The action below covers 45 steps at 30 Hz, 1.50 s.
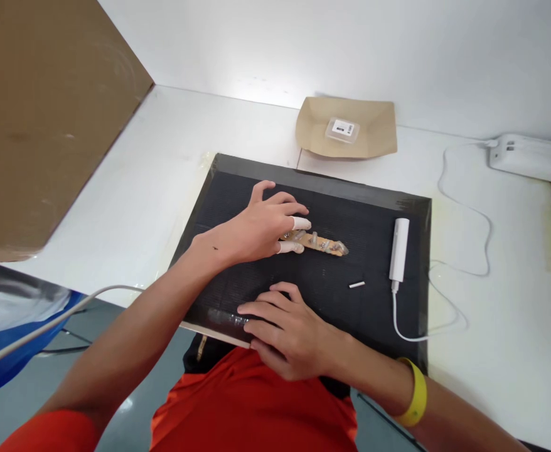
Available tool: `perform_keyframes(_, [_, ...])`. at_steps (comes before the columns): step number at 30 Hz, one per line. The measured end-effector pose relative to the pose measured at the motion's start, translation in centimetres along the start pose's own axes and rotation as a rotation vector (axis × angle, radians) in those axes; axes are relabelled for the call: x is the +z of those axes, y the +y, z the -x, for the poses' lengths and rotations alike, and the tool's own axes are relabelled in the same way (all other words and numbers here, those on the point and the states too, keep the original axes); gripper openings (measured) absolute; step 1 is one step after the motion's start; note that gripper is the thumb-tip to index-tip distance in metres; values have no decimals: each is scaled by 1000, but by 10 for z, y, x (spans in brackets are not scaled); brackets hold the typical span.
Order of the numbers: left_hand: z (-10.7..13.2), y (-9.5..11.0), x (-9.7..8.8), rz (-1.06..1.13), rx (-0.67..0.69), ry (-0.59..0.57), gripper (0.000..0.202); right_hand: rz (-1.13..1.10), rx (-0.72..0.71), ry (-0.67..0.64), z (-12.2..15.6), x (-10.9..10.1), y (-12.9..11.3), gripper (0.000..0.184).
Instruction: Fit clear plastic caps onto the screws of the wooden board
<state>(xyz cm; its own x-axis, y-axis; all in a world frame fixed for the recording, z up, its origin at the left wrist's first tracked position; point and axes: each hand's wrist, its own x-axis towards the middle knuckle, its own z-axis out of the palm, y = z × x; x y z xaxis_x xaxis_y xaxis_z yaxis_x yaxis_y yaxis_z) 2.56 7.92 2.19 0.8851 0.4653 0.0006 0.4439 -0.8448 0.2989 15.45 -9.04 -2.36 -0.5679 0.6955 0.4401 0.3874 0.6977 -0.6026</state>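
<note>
My left hand (261, 229) lies on a black mat (379, 216), its fingers stretched out. Two fingertips wear white finger cots and pinch the left end of a narrow tan strip (320, 243) with small parts on it. My right hand (285, 329) rests at the mat's near edge, fingers curled over something I cannot make out. A yellow band (415, 392) circles that wrist.
A white stick-shaped device (399, 249) with a white cable (464, 207) lies on the mat's right side, a small white piece (357, 284) beside it. A brown paper tray (351, 129) holds a clear packet. A white power strip (529, 157) sits far right, cardboard (44, 125) at left.
</note>
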Motion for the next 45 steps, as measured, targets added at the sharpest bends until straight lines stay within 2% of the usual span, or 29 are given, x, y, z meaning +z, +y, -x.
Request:
perform_keyframes(9, [2, 0, -1, -15, -4, -16, 30, -13, 1, 0, -1, -1, 0, 13])
perform_keyframes(16, [3, 0, 0, -8, -12, -5, 22, -15, 1, -11, 0, -1, 1, 13])
perform_keyframes(28, [4, -2, -3, -27, -19, -7, 19, -24, 9, -17, 0, -1, 1, 13])
perform_keyframes(45, [1, -1, -4, -5, -24, -45, 34, -33, 18, -65, 0, -1, 2, 13])
